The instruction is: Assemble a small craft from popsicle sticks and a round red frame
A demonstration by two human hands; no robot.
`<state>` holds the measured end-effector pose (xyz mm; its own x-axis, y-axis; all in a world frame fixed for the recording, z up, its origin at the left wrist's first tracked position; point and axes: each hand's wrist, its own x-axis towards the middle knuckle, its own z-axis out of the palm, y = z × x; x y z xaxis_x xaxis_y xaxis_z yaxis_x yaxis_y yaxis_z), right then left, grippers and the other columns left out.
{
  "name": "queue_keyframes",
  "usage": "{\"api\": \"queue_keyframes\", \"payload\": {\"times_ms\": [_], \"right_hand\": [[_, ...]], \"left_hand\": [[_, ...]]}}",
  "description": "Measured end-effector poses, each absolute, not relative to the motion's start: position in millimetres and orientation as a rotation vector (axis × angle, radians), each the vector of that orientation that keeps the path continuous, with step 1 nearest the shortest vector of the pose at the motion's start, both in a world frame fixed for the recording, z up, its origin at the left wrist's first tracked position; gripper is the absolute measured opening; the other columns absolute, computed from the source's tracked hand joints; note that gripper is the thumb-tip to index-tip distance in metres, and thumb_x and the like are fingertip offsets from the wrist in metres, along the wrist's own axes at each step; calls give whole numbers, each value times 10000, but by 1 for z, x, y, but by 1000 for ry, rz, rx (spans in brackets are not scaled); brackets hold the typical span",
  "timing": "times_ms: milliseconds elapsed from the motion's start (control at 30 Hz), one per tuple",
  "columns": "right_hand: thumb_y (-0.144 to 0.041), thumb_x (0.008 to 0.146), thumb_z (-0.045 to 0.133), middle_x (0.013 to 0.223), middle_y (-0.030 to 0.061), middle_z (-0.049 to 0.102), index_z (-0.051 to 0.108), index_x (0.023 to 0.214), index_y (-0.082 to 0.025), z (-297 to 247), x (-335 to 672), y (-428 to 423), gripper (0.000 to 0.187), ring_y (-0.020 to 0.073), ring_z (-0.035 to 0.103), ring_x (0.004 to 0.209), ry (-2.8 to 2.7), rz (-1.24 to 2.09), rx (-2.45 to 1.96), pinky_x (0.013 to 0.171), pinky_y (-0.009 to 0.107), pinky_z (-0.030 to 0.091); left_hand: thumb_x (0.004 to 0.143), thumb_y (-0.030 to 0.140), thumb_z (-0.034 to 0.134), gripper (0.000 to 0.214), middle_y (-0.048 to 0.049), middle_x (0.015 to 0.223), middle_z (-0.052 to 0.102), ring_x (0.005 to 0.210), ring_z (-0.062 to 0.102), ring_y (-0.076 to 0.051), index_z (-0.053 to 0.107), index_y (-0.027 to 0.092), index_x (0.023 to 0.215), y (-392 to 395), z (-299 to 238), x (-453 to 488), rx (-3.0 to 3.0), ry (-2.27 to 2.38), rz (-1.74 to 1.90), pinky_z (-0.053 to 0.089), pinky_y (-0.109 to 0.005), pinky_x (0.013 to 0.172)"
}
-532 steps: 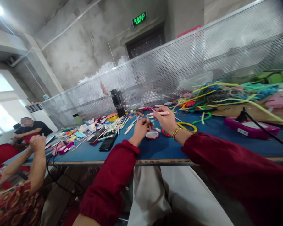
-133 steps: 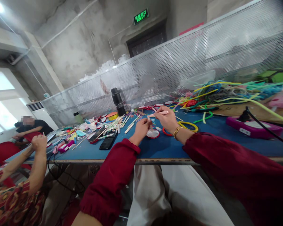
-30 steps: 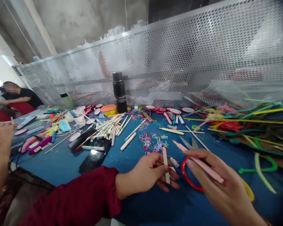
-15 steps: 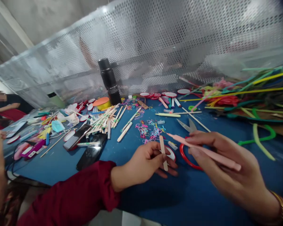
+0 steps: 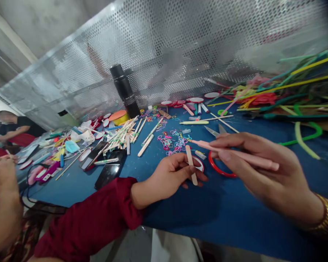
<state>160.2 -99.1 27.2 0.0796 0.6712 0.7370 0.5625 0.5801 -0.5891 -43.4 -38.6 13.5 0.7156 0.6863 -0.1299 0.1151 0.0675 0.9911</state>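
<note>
My left hand (image 5: 168, 176) pinches a pale wooden craft stick (image 5: 191, 170), held nearly upright just above the blue table (image 5: 196, 218). My right hand (image 5: 265, 174) grips a long pink stick (image 5: 235, 154) that points left, its tip close to the wooden stick's upper end. Under both hands lie a red ring (image 5: 221, 171) and a small red-rimmed round lid (image 5: 199, 164). A pair of scissors (image 5: 214, 130) lies open just behind my right fingers. Loose coloured rubber bands (image 5: 173, 142) are scattered beyond my left hand.
A black bottle (image 5: 125, 91) stands before the perforated metal screen (image 5: 180, 47). Craft sticks (image 5: 125, 136), two phones (image 5: 106, 167) and a pink device (image 5: 43, 171) lie at left. Coloured tubes (image 5: 289, 94) pile at right. Another person's arm (image 5: 2, 196) is at the left edge; a seated person (image 5: 13, 125) beyond.
The view has dropped and tilted toward the table. My hands have drawn closer together, bringing the pink stick's tip up to the wooden stick; both grips stay the same.
</note>
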Motion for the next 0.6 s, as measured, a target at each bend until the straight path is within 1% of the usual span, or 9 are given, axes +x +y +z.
{"api": "queue_keyframes", "payload": {"times_ms": [67, 167, 233, 300, 367, 433, 600], "right_hand": [[-310, 920, 697, 849, 5, 768, 731, 945, -255, 27, 160, -97, 69, 150, 698, 711, -1517, 85, -1068, 615, 271, 521], [-291, 902, 676, 792, 9, 726, 695, 890, -239, 28, 160, -96, 58, 140, 660, 676, -1449, 91, -1037, 578, 265, 483], [-279, 880, 679, 764, 10, 699, 671, 865, -236, 29, 160, -96, 47, 148, 663, 688, -1436, 79, -1017, 575, 269, 477], [-260, 872, 681, 757, 8, 681, 654, 864, -238, 28, 159, -97, 36, 160, 677, 722, -1466, 55, -987, 585, 275, 486], [-242, 883, 679, 767, -2, 670, 644, 887, -242, 26, 159, -98, 36, 162, 680, 736, -1524, 28, -953, 604, 282, 500], [-228, 895, 685, 774, -14, 661, 633, 898, -244, 23, 160, -98, 55, 156, 677, 735, -1582, -9, -932, 639, 293, 517], [-218, 916, 695, 758, -33, 657, 609, 869, -238, 21, 162, -100, 100, 140, 655, 702, -1633, -87, -926, 764, 330, 551]], "left_hand": [[896, 601, 699, 477, -114, 995, 782, 830, 740, -165, 630, 157, 1054, -38, 12, -43, 1459, 698, 520, 463, -197, 595], [894, 593, 699, 455, -84, 958, 763, 820, 707, -148, 680, 149, 993, -38, 10, -42, 1481, 694, 587, 480, -208, 634], [875, 569, 730, 433, -51, 887, 732, 749, 650, -118, 716, 144, 959, -37, 9, -42, 1531, 707, 643, 456, -206, 620], [854, 551, 755, 417, -15, 778, 676, 647, 563, -89, 726, 142, 928, -37, 8, -41, 1560, 729, 692, 396, -205, 567], [847, 561, 751, 424, 11, 679, 612, 576, 496, -76, 708, 141, 891, -36, 8, -40, 1541, 735, 700, 347, -211, 532], [847, 582, 736, 441, 25, 625, 573, 540, 471, -71, 679, 145, 855, -37, 8, -39, 1513, 713, 681, 340, -214, 525], [821, 638, 739, 501, 19, 627, 577, 526, 472, -68, 661, 144, 847, -40, 9, -37, 1532, 700, 656, 344, -207, 508]]}}
